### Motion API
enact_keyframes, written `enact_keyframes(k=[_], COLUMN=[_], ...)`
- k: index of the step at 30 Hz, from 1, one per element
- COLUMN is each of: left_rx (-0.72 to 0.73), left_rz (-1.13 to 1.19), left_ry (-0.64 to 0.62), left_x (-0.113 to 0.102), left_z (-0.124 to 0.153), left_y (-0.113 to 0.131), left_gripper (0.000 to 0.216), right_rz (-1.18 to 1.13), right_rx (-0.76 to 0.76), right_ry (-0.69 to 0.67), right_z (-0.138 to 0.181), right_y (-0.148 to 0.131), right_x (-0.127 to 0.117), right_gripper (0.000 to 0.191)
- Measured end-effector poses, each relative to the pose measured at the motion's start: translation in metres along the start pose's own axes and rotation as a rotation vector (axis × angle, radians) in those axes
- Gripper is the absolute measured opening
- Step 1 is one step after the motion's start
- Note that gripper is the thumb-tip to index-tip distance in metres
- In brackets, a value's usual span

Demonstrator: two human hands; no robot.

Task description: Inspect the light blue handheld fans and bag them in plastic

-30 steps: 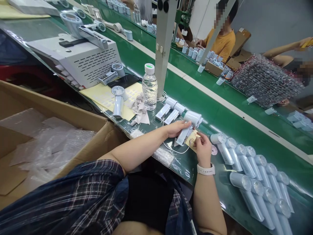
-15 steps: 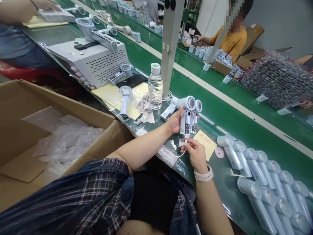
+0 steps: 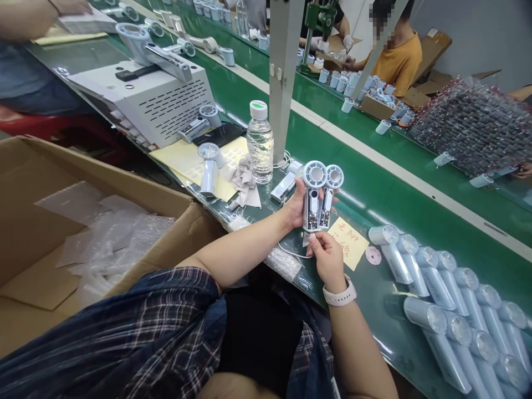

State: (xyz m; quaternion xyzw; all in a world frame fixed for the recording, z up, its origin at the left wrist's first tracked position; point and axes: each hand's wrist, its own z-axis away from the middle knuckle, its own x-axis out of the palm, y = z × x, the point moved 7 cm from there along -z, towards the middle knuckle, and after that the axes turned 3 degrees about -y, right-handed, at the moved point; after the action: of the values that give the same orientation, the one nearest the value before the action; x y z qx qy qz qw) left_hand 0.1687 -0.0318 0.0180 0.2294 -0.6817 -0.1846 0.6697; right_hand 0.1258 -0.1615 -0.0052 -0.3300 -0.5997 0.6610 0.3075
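Observation:
My left hand [image 3: 296, 206] is closed around two light-blue handheld fans [image 3: 312, 208], held side by side and upright above the table edge. Their handles are uncovered on the side towards me, so the circuit parts inside show. Just below the handle ends, my right hand [image 3: 328, 252] pinches the end of a white cable [image 3: 293, 252], with its plug mostly hidden by the fingers. A small whitish tag hangs at the fingertips. Under the hands lies a yellow note [image 3: 348, 239] with red handwriting. Another fan part [image 3: 284, 186] rests behind my left hand.
Several blue fans [image 3: 440, 288] lie in rows at the right. A water bottle [image 3: 260, 147] and crumpled tissue [image 3: 245, 182] stand left of the post [image 3: 284, 83]. A cardboard box [image 3: 174, 233] with plastic bags is at the left. Co-workers sit beyond the green conveyor [image 3: 357, 160].
The fans have turned more upright, their round heads now facing me. My right hand has moved slightly up and left, with the cable end close under the handles.

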Motion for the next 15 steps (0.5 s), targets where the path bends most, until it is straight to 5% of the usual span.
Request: enact_keyframes(k=[8, 15], left_rx=[0.017, 0.031], left_rz=[-0.072, 0.028], left_ry=[0.003, 0.04], left_x=[-0.002, -0.006], left_z=[0.001, 0.0], left_y=[-0.01, -0.01], left_gripper=[0.076, 0.069], right_rz=[-0.085, 0.036], right_rx=[-0.003, -0.114], right_ry=[0.048, 0.072], right_z=[0.004, 0.002], right_y=[0.005, -0.009], right_x=[0.012, 0.004], right_gripper=[0.051, 0.041])
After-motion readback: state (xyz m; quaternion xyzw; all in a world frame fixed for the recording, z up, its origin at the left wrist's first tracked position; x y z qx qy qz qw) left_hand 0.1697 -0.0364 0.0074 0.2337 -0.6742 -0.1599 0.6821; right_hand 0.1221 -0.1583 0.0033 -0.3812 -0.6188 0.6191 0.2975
